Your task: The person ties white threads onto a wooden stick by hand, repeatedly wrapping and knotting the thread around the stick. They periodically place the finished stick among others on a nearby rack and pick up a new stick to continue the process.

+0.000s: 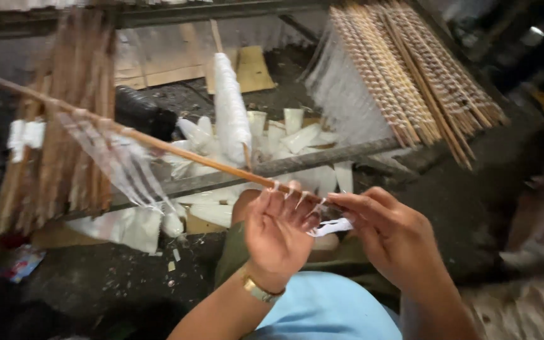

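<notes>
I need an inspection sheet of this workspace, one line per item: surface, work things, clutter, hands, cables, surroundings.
Surface: dark dirty floor with small scraps.
Work things: long thin stick strung with white thread, held at its near end; white strip between the hands.
Clutter: white cones heaped behind a metal bar; cardboard pieces.
Hands: left hand grips the stick, a gold watch on its wrist; right hand fingers pinch at the stick's end.
Cables: nothing seen.
Surroundings: bundles of wound sticks at upper right, brown sticks at left.
</notes>
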